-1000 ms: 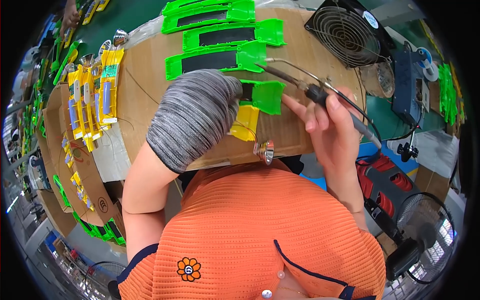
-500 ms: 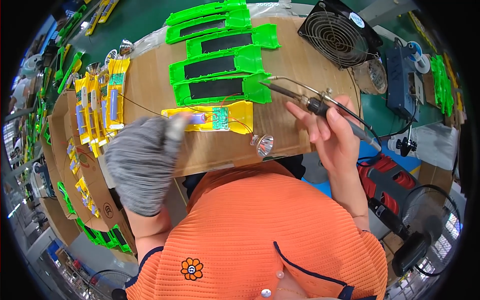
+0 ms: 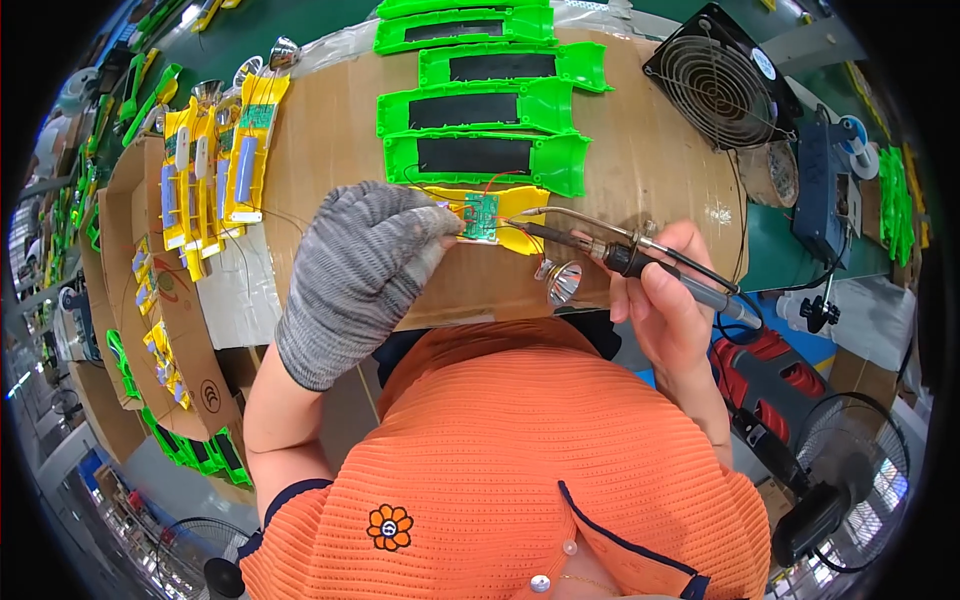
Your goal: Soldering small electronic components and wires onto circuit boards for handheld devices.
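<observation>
My right hand [image 3: 670, 295] is wrapped round a soldering iron [image 3: 625, 260] with a thin metal tube along its top. The iron's tip reaches the right edge of a small green circuit board [image 3: 481, 217], but whether it touches cannot be told. The board lies in a yellow plastic casing [image 3: 522, 238] with thin red wires. My left hand [image 3: 365, 275], in a grey striped glove, covers the casing's left part. Its fingertips are pinched together beside the board, and what they hold is hidden. A round silver reflector [image 3: 563, 283] hangs by wires off the casing's near right corner.
Green casing halves with black pads [image 3: 475, 155] lie in a column beyond the casing. More yellow casings [image 3: 245, 165] stand at the left, above a cardboard box [image 3: 190, 330]. At the far right are a black fan [image 3: 715, 90] and a blue soldering unit [image 3: 822, 190].
My left hand has moved right and its fingertips have come up beside the board, covering the purple cell. The soldering iron's tip has come down to the board. The whole view has shifted slightly.
</observation>
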Motion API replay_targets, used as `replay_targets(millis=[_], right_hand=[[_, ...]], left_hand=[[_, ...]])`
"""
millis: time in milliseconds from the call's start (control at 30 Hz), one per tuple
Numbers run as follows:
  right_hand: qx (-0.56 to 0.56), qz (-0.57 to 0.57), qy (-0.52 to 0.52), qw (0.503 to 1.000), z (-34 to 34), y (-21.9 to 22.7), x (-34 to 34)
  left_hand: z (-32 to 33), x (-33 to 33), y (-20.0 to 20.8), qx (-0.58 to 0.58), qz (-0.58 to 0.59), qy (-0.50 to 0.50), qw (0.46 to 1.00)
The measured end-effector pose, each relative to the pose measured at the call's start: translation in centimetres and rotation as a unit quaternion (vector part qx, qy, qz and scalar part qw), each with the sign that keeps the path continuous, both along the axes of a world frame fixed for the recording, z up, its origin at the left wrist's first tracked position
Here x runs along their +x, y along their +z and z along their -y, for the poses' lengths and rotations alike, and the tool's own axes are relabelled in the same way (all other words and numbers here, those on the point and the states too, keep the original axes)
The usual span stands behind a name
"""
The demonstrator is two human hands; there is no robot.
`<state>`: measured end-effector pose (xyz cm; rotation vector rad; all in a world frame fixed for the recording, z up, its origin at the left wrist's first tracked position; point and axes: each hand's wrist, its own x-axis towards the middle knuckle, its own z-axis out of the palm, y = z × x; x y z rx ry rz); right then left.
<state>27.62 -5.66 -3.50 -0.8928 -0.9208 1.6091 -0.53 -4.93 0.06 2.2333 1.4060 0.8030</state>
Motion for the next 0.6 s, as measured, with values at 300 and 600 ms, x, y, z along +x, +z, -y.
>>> replay_targets(millis=[300, 600], right_hand=[[-0.009, 0.021, 0.058, 0.998, 0.0, -0.3, 0.3], [-0.005, 0.054, 0.081, 0.995, -0.2, 0.3, -0.3]], left_hand=[[-1.6, 0.9, 0.9, -0.019, -0.222, -0.078, 0.972], [-1.9, 1.5, 1.4, -0.018, -0.258, -0.073, 0.963]])
